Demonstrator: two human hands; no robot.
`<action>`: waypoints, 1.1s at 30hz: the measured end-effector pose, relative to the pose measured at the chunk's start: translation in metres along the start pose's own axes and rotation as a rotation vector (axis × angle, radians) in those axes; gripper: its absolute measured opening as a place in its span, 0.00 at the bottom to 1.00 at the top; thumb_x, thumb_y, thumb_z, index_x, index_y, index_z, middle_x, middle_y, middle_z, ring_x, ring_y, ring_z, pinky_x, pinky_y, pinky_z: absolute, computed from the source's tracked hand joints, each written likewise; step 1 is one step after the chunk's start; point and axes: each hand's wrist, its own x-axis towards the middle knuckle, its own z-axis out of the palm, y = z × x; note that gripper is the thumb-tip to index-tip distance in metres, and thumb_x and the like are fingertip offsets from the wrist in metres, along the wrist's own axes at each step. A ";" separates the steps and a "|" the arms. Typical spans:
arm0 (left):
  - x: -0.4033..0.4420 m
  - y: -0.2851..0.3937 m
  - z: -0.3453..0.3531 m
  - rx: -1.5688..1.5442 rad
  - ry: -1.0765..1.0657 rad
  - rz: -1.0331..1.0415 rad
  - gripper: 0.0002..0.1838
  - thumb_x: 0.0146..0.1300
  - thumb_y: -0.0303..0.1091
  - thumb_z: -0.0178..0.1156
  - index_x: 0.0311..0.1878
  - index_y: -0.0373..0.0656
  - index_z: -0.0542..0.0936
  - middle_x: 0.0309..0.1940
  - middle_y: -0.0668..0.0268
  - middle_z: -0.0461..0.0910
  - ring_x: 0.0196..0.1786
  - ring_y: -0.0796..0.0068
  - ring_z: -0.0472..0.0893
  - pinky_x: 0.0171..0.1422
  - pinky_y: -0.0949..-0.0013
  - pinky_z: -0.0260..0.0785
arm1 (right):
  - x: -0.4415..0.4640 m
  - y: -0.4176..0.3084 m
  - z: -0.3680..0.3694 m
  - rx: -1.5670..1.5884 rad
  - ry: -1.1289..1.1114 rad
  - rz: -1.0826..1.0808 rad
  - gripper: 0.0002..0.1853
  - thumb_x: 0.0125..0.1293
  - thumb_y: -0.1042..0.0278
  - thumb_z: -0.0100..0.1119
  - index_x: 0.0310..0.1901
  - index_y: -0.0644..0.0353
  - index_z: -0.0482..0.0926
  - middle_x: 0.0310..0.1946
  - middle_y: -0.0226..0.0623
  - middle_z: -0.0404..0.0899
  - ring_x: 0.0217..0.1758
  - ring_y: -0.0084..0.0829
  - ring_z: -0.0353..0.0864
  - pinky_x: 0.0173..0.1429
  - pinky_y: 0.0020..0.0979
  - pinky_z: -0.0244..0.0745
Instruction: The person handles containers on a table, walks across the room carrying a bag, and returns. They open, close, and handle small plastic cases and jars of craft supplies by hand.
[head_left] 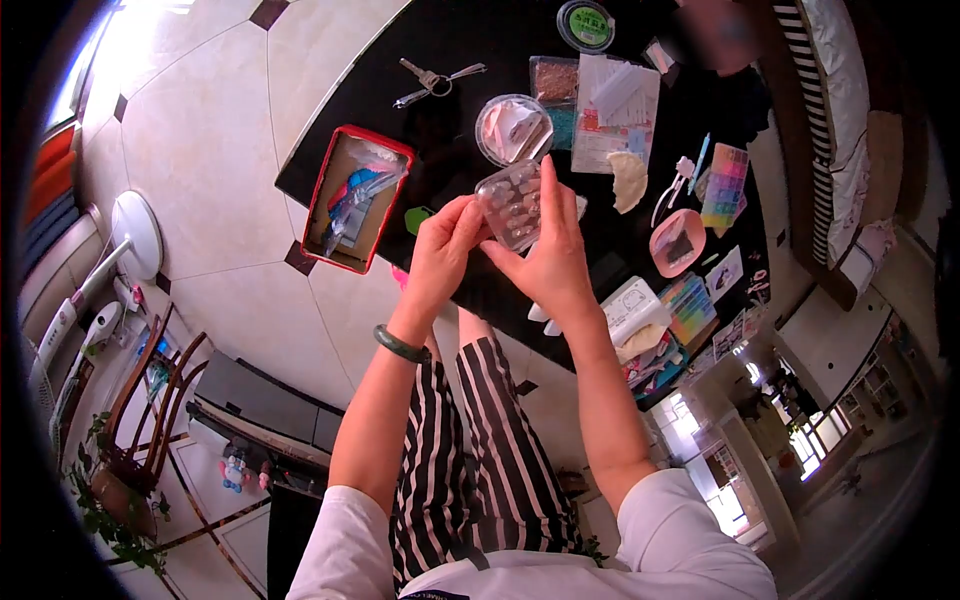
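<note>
Between my two hands is a clear plastic case with rows of small, pale, nail-shaped pieces inside, held above the black table. My left hand pinches its left edge between thumb and fingers. On the other side, my right hand grips the right edge, thumb at the lower corner and fingers stretched up along the side. Just beyond the case sits a round clear tub with pinkish-white contents. A green hexagonal piece lies left of my left hand.
A red-rimmed box with plastic-wrapped items stands at the table's left edge. Keys lie behind it. To the right are a cream cloth piece, a pink dish and a multicoloured palette. A white box sits near my right forearm.
</note>
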 end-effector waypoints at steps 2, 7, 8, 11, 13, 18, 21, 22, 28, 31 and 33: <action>0.000 0.001 0.001 0.023 0.023 0.003 0.17 0.73 0.37 0.48 0.52 0.32 0.75 0.43 0.65 0.80 0.46 0.78 0.79 0.52 0.75 0.73 | 0.000 0.003 -0.007 0.099 -0.051 -0.027 0.53 0.49 0.68 0.71 0.72 0.63 0.46 0.58 0.54 0.62 0.61 0.50 0.67 0.64 0.40 0.68; -0.001 0.001 0.000 0.011 0.092 0.037 0.17 0.73 0.37 0.49 0.52 0.31 0.75 0.42 0.64 0.80 0.44 0.78 0.80 0.52 0.73 0.74 | 0.001 0.010 -0.011 0.566 -0.132 0.104 0.47 0.53 0.67 0.60 0.73 0.60 0.46 0.64 0.49 0.59 0.66 0.43 0.64 0.66 0.38 0.66; -0.001 0.002 -0.002 0.013 0.093 0.038 0.17 0.73 0.37 0.49 0.52 0.31 0.75 0.42 0.64 0.80 0.44 0.78 0.80 0.52 0.73 0.74 | 0.002 0.011 -0.012 0.805 -0.168 0.189 0.46 0.54 0.66 0.56 0.74 0.59 0.45 0.67 0.47 0.57 0.69 0.41 0.62 0.67 0.39 0.65; -0.004 0.008 -0.008 0.136 0.089 0.017 0.20 0.74 0.41 0.46 0.55 0.32 0.74 0.46 0.64 0.79 0.46 0.77 0.79 0.53 0.74 0.73 | 0.001 0.012 -0.013 1.100 -0.215 0.188 0.44 0.55 0.62 0.52 0.74 0.56 0.46 0.70 0.44 0.53 0.71 0.39 0.58 0.69 0.41 0.62; -0.004 0.011 -0.011 0.145 0.088 0.022 0.20 0.74 0.40 0.46 0.54 0.32 0.74 0.46 0.65 0.79 0.46 0.77 0.79 0.53 0.74 0.73 | 0.000 0.013 -0.010 1.095 -0.190 0.212 0.43 0.56 0.59 0.51 0.74 0.54 0.47 0.69 0.43 0.56 0.71 0.37 0.59 0.70 0.44 0.60; -0.006 0.018 -0.014 0.006 0.152 0.013 0.20 0.74 0.40 0.47 0.55 0.32 0.74 0.47 0.63 0.78 0.49 0.76 0.79 0.57 0.72 0.73 | 0.003 0.013 -0.007 1.278 -0.200 0.190 0.42 0.57 0.59 0.53 0.73 0.56 0.49 0.68 0.42 0.57 0.71 0.34 0.60 0.71 0.42 0.59; -0.010 0.024 -0.011 0.060 0.220 0.043 0.18 0.74 0.37 0.47 0.56 0.32 0.74 0.48 0.61 0.78 0.51 0.75 0.79 0.58 0.72 0.73 | 0.004 0.015 -0.005 1.335 -0.230 0.217 0.41 0.59 0.60 0.52 0.73 0.58 0.49 0.68 0.42 0.57 0.70 0.34 0.60 0.71 0.41 0.58; -0.011 0.024 -0.011 0.063 0.219 0.043 0.18 0.74 0.37 0.47 0.56 0.32 0.74 0.48 0.61 0.78 0.51 0.75 0.79 0.58 0.72 0.73 | 0.004 0.016 -0.004 1.338 -0.229 0.216 0.41 0.59 0.60 0.52 0.73 0.58 0.49 0.68 0.42 0.57 0.70 0.34 0.60 0.71 0.41 0.58; -0.023 0.043 0.008 0.412 0.441 0.507 0.14 0.67 0.20 0.51 0.55 0.33 0.76 0.45 0.58 0.82 0.46 0.69 0.83 0.55 0.69 0.74 | 0.002 0.023 0.007 1.471 -0.209 0.194 0.39 0.62 0.61 0.50 0.73 0.61 0.48 0.69 0.40 0.57 0.69 0.33 0.62 0.70 0.41 0.60; -0.019 0.040 0.018 0.804 0.435 0.693 0.16 0.63 0.18 0.54 0.54 0.36 0.77 0.44 0.59 0.83 0.46 0.67 0.83 0.52 0.69 0.75 | 0.004 0.018 0.008 1.491 -0.290 0.178 0.38 0.63 0.62 0.49 0.73 0.62 0.48 0.71 0.38 0.54 0.69 0.34 0.62 0.70 0.41 0.60; -0.014 0.038 0.020 0.897 0.446 0.733 0.19 0.61 0.20 0.57 0.56 0.41 0.77 0.43 0.65 0.84 0.48 0.68 0.80 0.53 0.68 0.70 | 0.003 0.012 0.011 1.510 -0.243 0.207 0.39 0.63 0.63 0.49 0.73 0.62 0.46 0.73 0.36 0.50 0.70 0.33 0.61 0.70 0.41 0.61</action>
